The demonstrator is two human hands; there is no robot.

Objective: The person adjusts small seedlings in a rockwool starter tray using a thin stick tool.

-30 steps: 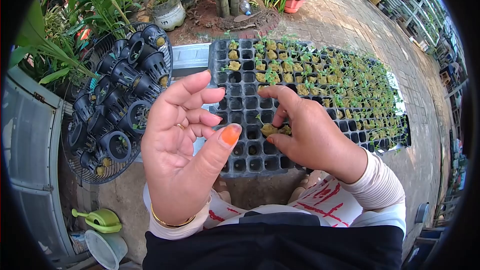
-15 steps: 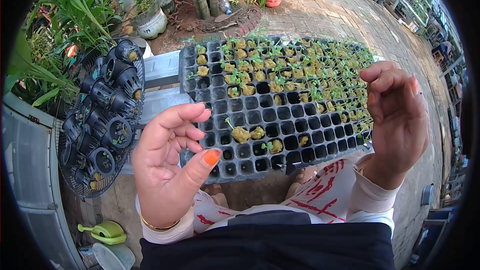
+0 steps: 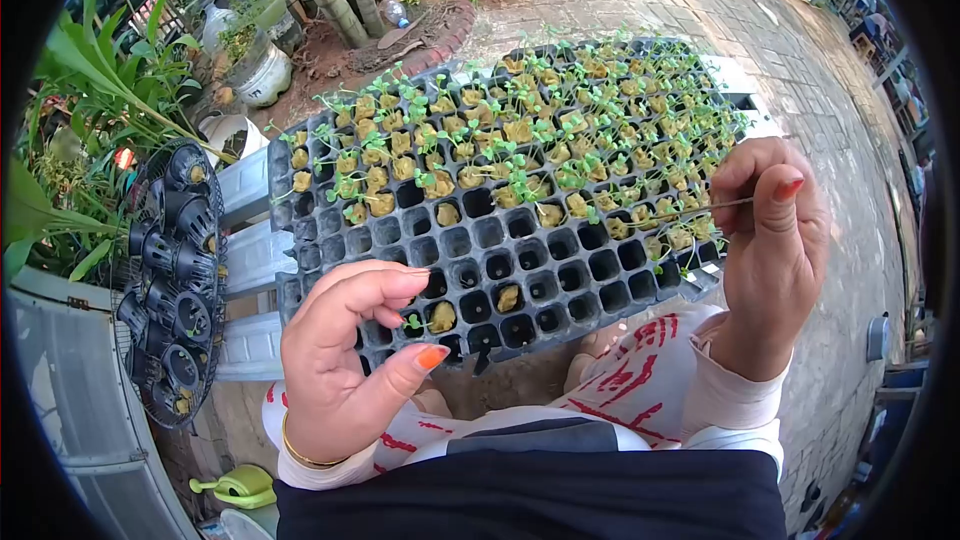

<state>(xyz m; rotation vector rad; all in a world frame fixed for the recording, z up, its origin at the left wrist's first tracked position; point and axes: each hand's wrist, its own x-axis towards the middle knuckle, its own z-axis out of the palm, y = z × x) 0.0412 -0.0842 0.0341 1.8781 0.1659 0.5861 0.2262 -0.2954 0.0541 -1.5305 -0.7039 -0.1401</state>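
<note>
The right hand (image 3: pixel 775 255) pinched a thin brown stick (image 3: pixel 720 206) over the right end of a black plastic cell tray (image 3: pixel 488 233) on a grey slatted desk (image 3: pixel 250 345); the left hand (image 3: pixel 340 370) gaped over the tray's near-left corner.

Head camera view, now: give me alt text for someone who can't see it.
A person's right hand holds a thin stick near black cells, many filled with seedlings; the left hand is open, apparently holding nothing. A basket of black pots sits at picture left.
</note>
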